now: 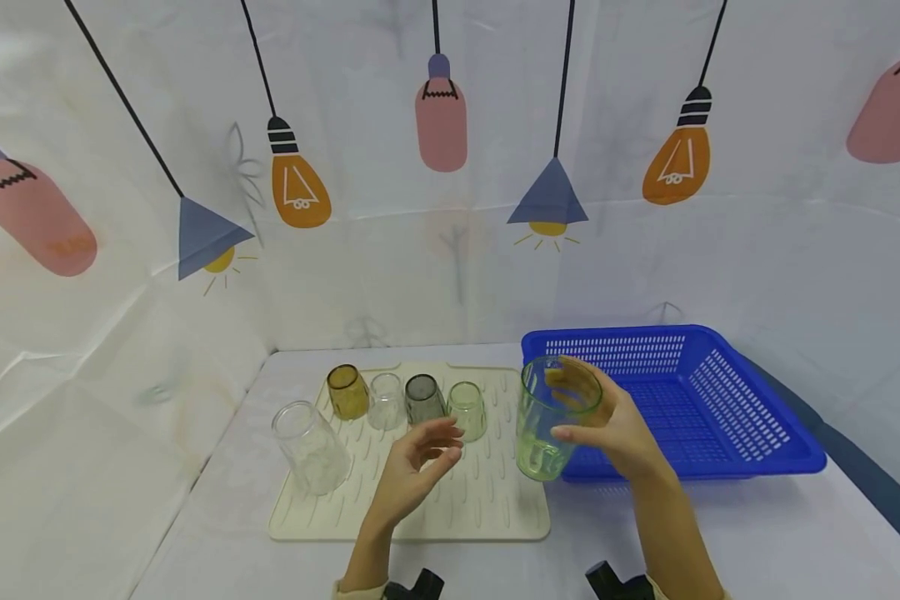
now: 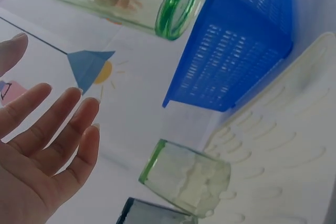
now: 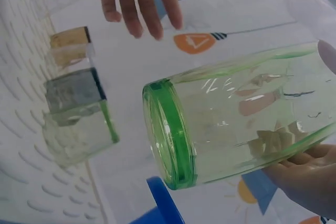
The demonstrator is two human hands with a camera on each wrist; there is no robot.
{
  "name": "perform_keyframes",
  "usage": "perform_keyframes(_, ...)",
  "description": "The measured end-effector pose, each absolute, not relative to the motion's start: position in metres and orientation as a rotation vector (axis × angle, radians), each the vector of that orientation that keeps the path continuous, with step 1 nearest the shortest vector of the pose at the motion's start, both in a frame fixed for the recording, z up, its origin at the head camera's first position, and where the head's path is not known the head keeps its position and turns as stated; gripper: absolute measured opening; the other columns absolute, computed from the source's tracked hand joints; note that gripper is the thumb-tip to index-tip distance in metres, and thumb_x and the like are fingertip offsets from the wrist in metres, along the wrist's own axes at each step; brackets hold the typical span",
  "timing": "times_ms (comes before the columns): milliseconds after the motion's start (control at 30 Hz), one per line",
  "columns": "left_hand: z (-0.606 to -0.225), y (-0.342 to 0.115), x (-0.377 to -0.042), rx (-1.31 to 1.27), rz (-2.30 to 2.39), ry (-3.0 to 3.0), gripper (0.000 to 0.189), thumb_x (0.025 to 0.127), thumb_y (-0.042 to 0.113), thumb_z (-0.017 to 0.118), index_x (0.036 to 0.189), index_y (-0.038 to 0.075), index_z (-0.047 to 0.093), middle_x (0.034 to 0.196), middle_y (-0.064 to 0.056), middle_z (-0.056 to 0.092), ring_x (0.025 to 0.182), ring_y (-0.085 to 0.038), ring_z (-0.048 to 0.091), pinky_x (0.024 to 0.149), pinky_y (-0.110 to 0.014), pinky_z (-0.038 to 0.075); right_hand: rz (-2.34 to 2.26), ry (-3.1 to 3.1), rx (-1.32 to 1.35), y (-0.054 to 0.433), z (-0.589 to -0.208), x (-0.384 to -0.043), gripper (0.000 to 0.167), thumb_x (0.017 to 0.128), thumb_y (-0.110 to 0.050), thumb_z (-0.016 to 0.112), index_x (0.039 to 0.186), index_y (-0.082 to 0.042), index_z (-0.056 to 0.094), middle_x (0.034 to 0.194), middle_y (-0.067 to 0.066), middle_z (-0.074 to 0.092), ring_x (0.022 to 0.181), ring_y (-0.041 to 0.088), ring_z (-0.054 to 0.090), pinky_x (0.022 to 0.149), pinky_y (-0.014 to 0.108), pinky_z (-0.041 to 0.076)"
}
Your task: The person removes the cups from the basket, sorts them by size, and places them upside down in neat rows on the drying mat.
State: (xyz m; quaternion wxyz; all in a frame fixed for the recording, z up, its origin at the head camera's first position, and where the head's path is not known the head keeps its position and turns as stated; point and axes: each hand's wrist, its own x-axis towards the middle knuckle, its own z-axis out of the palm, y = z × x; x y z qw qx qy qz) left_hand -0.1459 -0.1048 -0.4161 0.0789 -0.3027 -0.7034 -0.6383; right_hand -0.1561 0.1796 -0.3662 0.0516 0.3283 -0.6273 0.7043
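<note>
My right hand [image 1: 618,421] grips a large green-tinted drinking glass [image 1: 534,425] near its rim, holding it upright with a slight tilt above the right edge of the cream draining mat [image 1: 495,508]. In the right wrist view the thick green base of this glass [image 3: 173,135] faces the mat side. My left hand [image 1: 416,467] hovers over the mat with relaxed fingers, holding nothing. Behind it stand an amber glass [image 1: 348,393], a small clear glass [image 1: 385,402], a grey glass [image 1: 423,398] and a small green glass [image 1: 467,410] in a row.
A large clear glass [image 1: 311,450] stands on the mat's left side. The blue plastic basket [image 1: 720,400] sits to the right, partly behind my right hand. White sheeting [image 1: 390,275] printed with lamps hangs behind the white table [image 1: 217,533].
</note>
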Motion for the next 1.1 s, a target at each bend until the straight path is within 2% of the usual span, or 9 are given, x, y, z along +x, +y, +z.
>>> perform_keyframes(167, -0.412, -0.094, -0.145, -0.943, -1.926, -2.078, 0.038, 0.088, -0.002, 0.06, 0.126, -0.004, 0.052, 0.115, -0.022, 0.06, 0.1, -0.04, 0.06, 0.082, -0.033, 0.054, 2.145, -1.953, 0.981, 0.169, -0.368, -0.154, 0.081, 0.073, 0.012, 0.072, 0.141, 0.009, 0.027, 0.129, 0.013, 0.051, 0.123, 0.017, 0.049, 0.103, 0.027, 0.041)
perform_keyframes(367, -0.405, -0.083, -0.144, -0.99, -1.927, -2.051, 0.043, 0.088, -0.001, 0.062, 0.129, -0.003, 0.049, 0.118, -0.024, 0.057, 0.104, -0.042, 0.057, 0.083, -0.034, 0.053, 2.151, -1.993, 0.964, 0.156, -0.368, -0.152, 0.083, 0.071, 0.009, 0.075, 0.139, 0.01, 0.028, 0.129, 0.018, 0.049, 0.123, 0.018, 0.049, 0.104, 0.029, 0.04)
perform_keyframes(600, -0.396, -0.076, -0.144, -1.035, -1.885, -2.016, 0.054, 0.086, 0.003, 0.066, 0.135, -0.003, 0.043, 0.122, -0.024, 0.055, 0.111, -0.031, 0.054, 0.088, -0.04, 0.051, 2.148, -1.977, 1.023, 0.142, -0.372, -0.153, 0.079, 0.071, 0.008, 0.074, 0.138, 0.011, 0.031, 0.129, 0.019, 0.05, 0.121, 0.02, 0.05, 0.103, 0.031, 0.041)
perform_keyframes(733, -0.389, -0.072, -0.142, -1.013, -1.839, -2.049, 0.062, 0.085, 0.006, 0.068, 0.139, -0.002, 0.039, 0.127, -0.022, 0.054, 0.115, -0.032, 0.053, 0.092, -0.038, 0.049, 2.131, -2.015, 1.024, 0.136, -0.375, -0.152, 0.081, 0.072, 0.007, 0.075, 0.138, 0.01, 0.03, 0.13, 0.028, 0.045, 0.123, 0.022, 0.048, 0.103, 0.031, 0.041)
perform_keyframes(833, -0.384, -0.069, -0.139, -0.945, -1.769, -2.106, 0.067, 0.084, 0.01, 0.071, 0.141, -0.001, 0.038, 0.128, -0.017, 0.055, 0.115, -0.032, 0.054, 0.093, -0.037, 0.049, 2.112, -2.056, 1.0, 0.131, -0.377, -0.152, 0.082, 0.072, 0.004, 0.077, 0.14, 0.006, 0.031, 0.132, 0.031, 0.042, 0.125, 0.023, 0.047, 0.104, 0.03, 0.041)
perform_keyframes(900, -0.381, -0.067, -0.136, -0.889, -1.722, -2.143, 0.07, 0.082, 0.014, 0.073, 0.14, -0.002, 0.038, 0.128, -0.015, 0.056, 0.114, -0.03, 0.055, 0.093, -0.039, 0.049, 2.098, -2.066, 0.989, 0.128, -0.378, -0.152, 0.082, 0.072, 0.002, 0.078, 0.14, 0.004, 0.032, 0.132, 0.028, 0.044, 0.125, 0.022, 0.047, 0.102, 0.029, 0.042)
perform_keyframes(1100, -0.374, -0.06, -0.13, -0.722, -1.674, -2.225, 0.085, 0.076, 0.027, 0.079, 0.141, -0.003, 0.033, 0.127, -0.016, 0.056, 0.114, -0.026, 0.056, 0.092, -0.044, 0.049, 1.957, -2.019, 1.008, 0.118, -0.385, -0.152, 0.083, 0.067, 0.008, 0.078, 0.137, 0.01, 0.033, 0.125, 0.032, 0.047, 0.119, 0.019, 0.051, 0.099, 0.024, 0.044)
